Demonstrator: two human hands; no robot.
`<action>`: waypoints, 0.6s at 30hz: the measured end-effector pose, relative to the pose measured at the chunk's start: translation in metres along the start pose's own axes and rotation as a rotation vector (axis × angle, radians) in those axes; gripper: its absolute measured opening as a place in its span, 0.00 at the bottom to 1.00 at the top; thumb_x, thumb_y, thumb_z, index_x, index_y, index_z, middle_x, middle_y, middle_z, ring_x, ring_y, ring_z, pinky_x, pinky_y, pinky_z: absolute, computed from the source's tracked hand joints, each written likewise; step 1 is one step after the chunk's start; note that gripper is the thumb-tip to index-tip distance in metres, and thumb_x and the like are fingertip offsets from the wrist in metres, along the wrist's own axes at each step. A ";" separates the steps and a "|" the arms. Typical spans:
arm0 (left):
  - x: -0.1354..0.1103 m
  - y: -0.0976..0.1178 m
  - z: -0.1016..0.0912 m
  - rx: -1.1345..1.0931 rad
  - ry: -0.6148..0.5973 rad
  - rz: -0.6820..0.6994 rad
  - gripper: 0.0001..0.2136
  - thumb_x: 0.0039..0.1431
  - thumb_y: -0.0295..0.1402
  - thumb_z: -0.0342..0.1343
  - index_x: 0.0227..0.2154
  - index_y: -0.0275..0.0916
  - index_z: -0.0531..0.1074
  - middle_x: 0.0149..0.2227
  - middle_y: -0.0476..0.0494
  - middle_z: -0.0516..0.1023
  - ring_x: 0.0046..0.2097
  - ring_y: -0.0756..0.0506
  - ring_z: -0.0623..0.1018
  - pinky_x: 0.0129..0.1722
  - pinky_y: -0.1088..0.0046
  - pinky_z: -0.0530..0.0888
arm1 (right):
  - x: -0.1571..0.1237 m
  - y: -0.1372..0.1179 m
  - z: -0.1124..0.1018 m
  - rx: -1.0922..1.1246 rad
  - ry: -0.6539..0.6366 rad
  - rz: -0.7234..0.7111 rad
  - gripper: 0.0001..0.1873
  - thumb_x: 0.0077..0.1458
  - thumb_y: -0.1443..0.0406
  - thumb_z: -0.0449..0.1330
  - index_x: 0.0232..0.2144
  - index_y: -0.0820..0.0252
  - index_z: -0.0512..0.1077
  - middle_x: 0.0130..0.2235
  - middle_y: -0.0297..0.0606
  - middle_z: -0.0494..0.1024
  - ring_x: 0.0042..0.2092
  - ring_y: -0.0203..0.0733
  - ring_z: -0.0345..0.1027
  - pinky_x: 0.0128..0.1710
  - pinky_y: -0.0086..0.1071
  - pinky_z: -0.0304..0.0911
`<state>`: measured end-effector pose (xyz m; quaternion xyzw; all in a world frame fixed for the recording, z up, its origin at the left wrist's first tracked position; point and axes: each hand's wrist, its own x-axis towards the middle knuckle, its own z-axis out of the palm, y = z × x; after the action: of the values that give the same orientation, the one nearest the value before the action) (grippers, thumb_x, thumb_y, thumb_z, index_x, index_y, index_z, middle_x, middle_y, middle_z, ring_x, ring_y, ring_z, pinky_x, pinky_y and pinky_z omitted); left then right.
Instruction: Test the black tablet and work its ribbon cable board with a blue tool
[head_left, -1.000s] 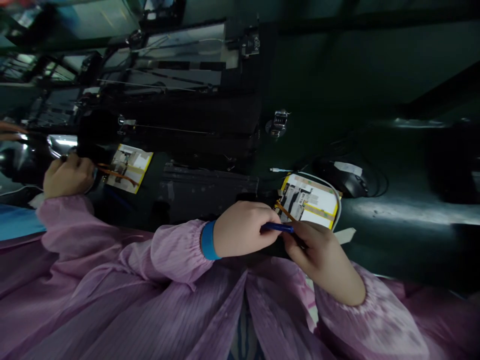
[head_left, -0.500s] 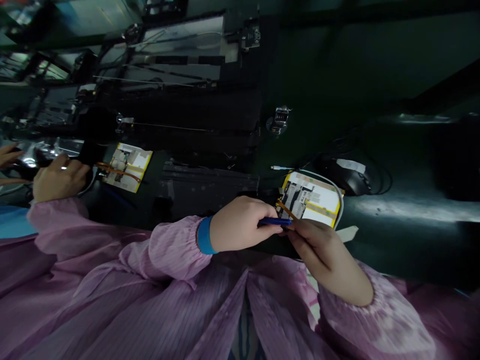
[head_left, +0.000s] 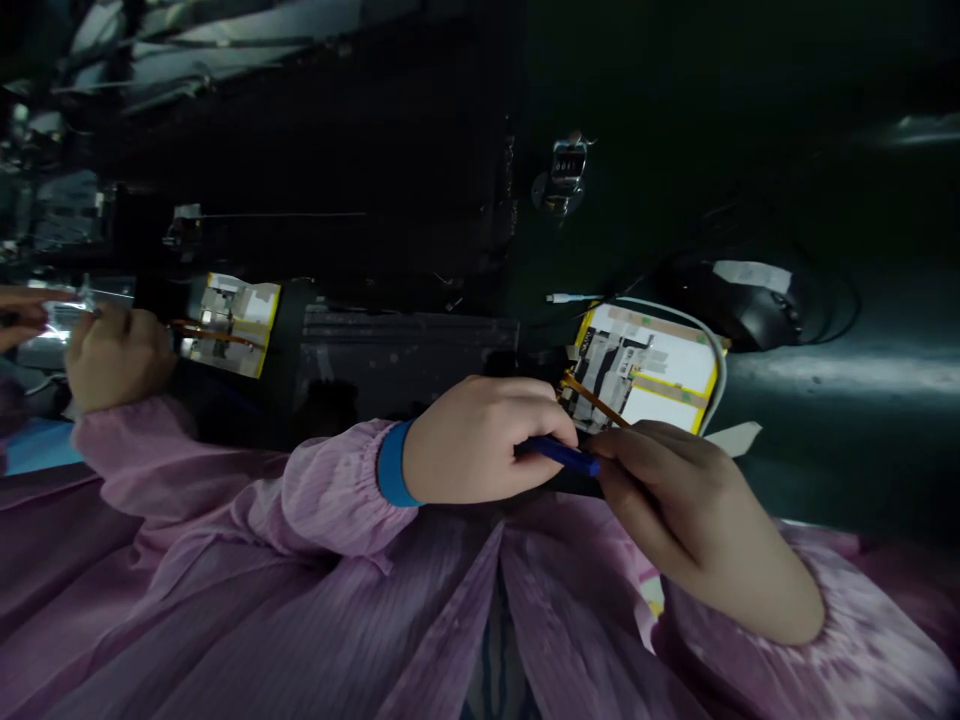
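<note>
Head view: the left hand (head_left: 484,440), a blue wristband (head_left: 397,466) at its wrist, points toward three o'clock, fingers curled around a blue pen-shaped tool (head_left: 564,456). The right hand (head_left: 694,495) points toward ten o'clock, fingertips narrow beside the tool's end; whether they grip anything, I cannot tell. At its twelve o'clock lies a yellow-edged circuit module (head_left: 656,360), its print unreadable. Eleven o'clock from that, a tally counter (head_left: 568,168) shows blurred digits.

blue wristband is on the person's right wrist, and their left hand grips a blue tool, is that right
Not quite: the head view shows the blue wristband on the person's left wrist, not the right. The rest stands: their left hand grips a blue tool.
</note>
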<state>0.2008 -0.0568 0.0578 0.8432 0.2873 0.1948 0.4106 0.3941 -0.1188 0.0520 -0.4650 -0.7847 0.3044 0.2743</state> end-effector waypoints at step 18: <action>-0.001 -0.002 0.007 0.016 0.024 0.002 0.04 0.57 0.26 0.54 0.30 0.37 0.73 0.29 0.48 0.76 0.30 0.53 0.75 0.31 0.79 0.72 | 0.006 -0.001 0.010 -0.089 0.176 -0.066 0.09 0.56 0.72 0.52 0.26 0.57 0.63 0.21 0.33 0.69 0.24 0.36 0.62 0.25 0.32 0.59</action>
<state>0.2037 -0.0605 0.0519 0.8443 0.2929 0.2032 0.4000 0.3841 -0.1162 0.0465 -0.4755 -0.7853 0.2179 0.3313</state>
